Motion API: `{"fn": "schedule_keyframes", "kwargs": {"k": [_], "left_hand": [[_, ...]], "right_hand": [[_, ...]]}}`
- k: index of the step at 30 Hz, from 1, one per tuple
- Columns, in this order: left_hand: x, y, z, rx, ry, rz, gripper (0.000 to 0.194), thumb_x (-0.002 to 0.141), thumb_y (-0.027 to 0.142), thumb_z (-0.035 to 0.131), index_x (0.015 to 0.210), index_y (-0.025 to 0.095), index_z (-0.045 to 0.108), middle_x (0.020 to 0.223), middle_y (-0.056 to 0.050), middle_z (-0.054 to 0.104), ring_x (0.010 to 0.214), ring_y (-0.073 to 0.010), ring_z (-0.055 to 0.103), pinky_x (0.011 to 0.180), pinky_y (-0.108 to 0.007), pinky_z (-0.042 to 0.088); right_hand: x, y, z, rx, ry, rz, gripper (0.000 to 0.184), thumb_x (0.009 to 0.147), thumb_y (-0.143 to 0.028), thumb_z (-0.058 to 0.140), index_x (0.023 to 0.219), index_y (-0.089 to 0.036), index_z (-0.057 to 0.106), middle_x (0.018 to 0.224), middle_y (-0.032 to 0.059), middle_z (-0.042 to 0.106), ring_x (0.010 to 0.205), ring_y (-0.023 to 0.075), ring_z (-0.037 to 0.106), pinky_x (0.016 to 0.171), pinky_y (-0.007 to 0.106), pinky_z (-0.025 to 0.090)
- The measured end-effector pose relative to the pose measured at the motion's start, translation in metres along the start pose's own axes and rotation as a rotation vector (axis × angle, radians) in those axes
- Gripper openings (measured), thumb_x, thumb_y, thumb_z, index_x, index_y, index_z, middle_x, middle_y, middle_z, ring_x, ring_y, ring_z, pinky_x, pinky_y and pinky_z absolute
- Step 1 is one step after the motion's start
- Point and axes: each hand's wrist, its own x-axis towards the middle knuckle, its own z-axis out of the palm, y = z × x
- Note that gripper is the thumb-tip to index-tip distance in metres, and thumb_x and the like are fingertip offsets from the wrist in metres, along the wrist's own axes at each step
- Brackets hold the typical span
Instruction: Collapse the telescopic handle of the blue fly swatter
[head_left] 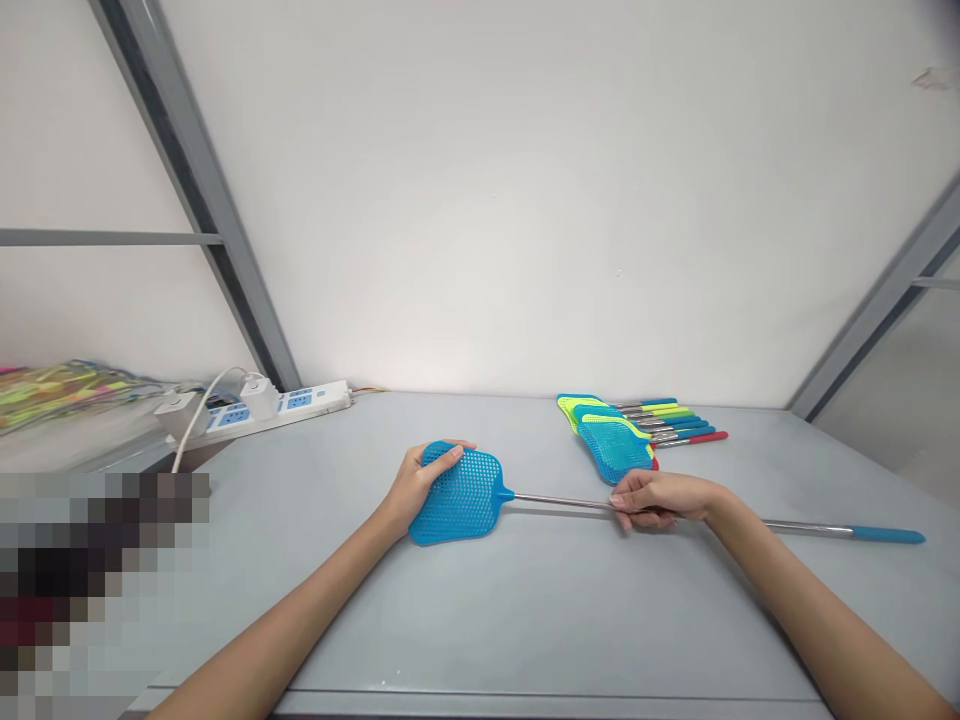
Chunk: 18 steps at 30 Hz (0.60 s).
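A blue plastic fly swatter lies flat on the table, its mesh head (461, 497) at the middle and its steel shaft (562, 502) running right to a blue handle grip (889, 535). My left hand (420, 485) grips the left edge of the mesh head, with the fingers across its top. My right hand (652, 503) closes around the steel shaft. Beyond them lies an overlapping pile of fly swatters (611, 440) with blue and yellow-green heads. Their steel shafts and coloured grips (675, 422) fan out to the right.
A white power strip (300, 407) with plugged-in adapters and a white cable sits at the far left table edge. Beyond it lies a blurred multicoloured bundle (64, 393). Grey metal frame bars (199, 190) rise against the white wall. A pixelated patch covers the lower left.
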Motion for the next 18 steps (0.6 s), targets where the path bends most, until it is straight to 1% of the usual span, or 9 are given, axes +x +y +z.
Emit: {"fn": "schedule_keyframes", "kwargs": {"k": [7,11,18], "left_hand": [[0.0046,-0.0001,0.0006,-0.015,-0.016,-0.039,0.035,0.066,0.043,0.058,0.086,0.015,0.063,0.076,-0.005,0.064,0.071,-0.0225,0.059,0.066,-0.032,0.045],[0.0052,-0.0001,0.0004,-0.014,-0.012,-0.037,0.034,0.065,0.043,0.058,0.084,0.015,0.063,0.077,-0.006,0.064,0.074,-0.0233,0.058,0.067,-0.033,0.045],[0.0055,-0.0003,-0.0003,0.007,-0.002,-0.004,0.031,0.065,0.040,0.058,0.082,0.015,0.061,0.080,-0.005,0.062,0.076,-0.0223,0.057,0.066,-0.031,0.044]], "right_hand": [[-0.0001,-0.0037,0.0011,-0.040,0.041,-0.001,0.037,0.078,-0.043,0.046,0.073,-0.009,0.059,0.044,-0.0064,0.034,0.035,0.0029,0.025,0.033,0.018,0.018],[-0.0001,-0.0047,0.0018,-0.044,0.045,0.008,0.037,0.078,-0.044,0.046,0.074,-0.009,0.059,0.044,-0.0061,0.035,0.035,0.0028,0.026,0.033,0.018,0.018],[0.0000,-0.0061,0.0029,-0.050,0.048,0.002,0.038,0.078,-0.044,0.046,0.073,-0.009,0.059,0.044,-0.0064,0.036,0.034,0.0026,0.026,0.033,0.018,0.019]]}}
